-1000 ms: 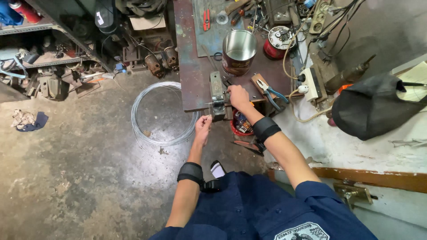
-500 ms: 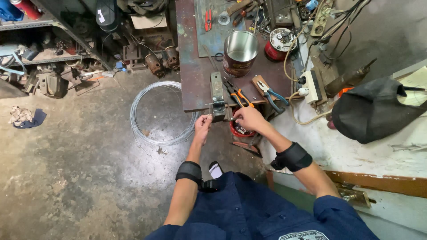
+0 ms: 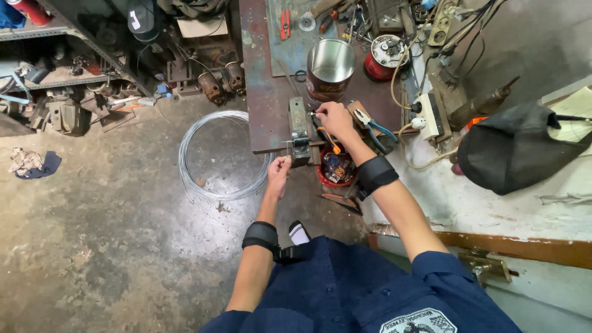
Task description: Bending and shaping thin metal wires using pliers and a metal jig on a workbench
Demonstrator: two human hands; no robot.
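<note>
My left hand (image 3: 279, 171) is pinched on the end of a thin steel wire, just below a small metal jig (image 3: 299, 131) at the front edge of the rusty work table (image 3: 265, 92). The wire leads from a loose coil (image 3: 180, 157) lying on the concrete floor to the left. Resting on the table right of the jig, my right hand (image 3: 333, 118) is closed on orange-handled pliers (image 3: 332, 143), their tip at the jig. Both wrists wear black bands.
A shiny metal can (image 3: 330, 65), a red wire spool (image 3: 385, 58) and blue-handled pliers (image 3: 375, 125) sit on the table. A power strip (image 3: 428, 114) and a black cap (image 3: 518, 145) lie to the right. A red tub (image 3: 333, 171) stands under the table, with cluttered shelves at the far left.
My right hand drew back toward me with the pliers, then returned forward to the jig. My left hand stayed at the wire end below the jig.
</note>
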